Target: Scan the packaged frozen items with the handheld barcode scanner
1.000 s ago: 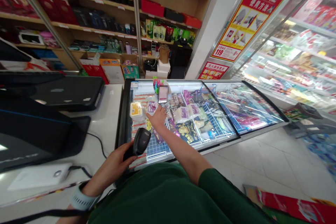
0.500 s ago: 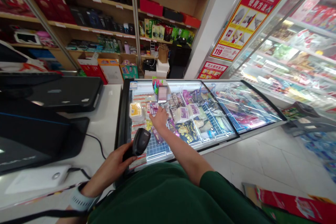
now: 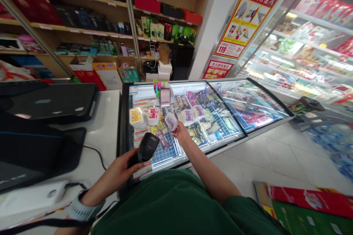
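Note:
Wrapped round a black handheld barcode scanner [image 3: 149, 147], my left hand [image 3: 121, 170] is at the near left end of the glass-topped freezer [image 3: 168, 167]. My right hand [image 3: 182, 134] is closed on the edge of a small pack with a purple and white label [image 3: 171, 121], held tilted over the glass. Left of that pack, a pack with a red label [image 3: 153, 115] and one with a yellow label [image 3: 136, 116] sit on the freezer top. Right of it lie two more purple-labelled packs [image 3: 188, 116], side by side.
A white counter [image 3: 106, 117] with black equipment [image 3: 49, 101] stands on my left. Shelves of boxes and bottles [image 3: 82, 14] rise behind the freezer. A small item with colourful pieces [image 3: 157, 87] stands at the freezer's far edge. Red signs [image 3: 248, 14] cover a pillar.
My right hand has moved right and nearer, lifting a purple-labelled pack. The red-labelled pack now shows uncovered. My left hand keeps hold of the scanner, and the view has shifted slightly.

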The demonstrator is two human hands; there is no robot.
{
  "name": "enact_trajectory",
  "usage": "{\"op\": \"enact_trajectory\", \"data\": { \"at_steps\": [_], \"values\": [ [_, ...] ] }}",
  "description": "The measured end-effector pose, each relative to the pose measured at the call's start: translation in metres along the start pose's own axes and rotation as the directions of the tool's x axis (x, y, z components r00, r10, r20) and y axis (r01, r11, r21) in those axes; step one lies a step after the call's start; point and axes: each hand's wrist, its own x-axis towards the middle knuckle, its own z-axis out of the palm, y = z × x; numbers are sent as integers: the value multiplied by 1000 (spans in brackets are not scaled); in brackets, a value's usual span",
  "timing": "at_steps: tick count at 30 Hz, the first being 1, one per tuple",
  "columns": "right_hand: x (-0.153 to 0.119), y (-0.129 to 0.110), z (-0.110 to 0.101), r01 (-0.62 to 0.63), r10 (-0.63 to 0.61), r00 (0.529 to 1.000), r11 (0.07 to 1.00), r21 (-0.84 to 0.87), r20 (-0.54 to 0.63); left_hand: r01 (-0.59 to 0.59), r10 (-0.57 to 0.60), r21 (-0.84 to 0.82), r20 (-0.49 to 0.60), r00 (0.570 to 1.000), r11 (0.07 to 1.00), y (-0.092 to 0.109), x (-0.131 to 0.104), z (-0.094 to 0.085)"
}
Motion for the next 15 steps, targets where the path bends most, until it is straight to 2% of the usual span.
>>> {"op": "enact_trajectory", "data": {
  "at_steps": [2, 5, 10, 15],
  "values": [
    [-12, -1, -10, -102, 78, 988, 977, 186, 136, -17, 20, -48, 62, 998, 999, 10, 2, 1],
    [-28, -3, -21, -257, 127, 942, 867, 427, 310, -33, 44, -79, 144, 989, 996, 20, 5, 3],
    [-41, -7, -28, -279, 135, 942, 823, 494, 308, -65, 96, -121, 266, 959, 990, 40, 9, 7],
    [-45, -10, -32, -261, 107, 948, 803, 535, 300, -93, 117, -96, 290, 950, 991, 57, 10, 12]
  ]
}}
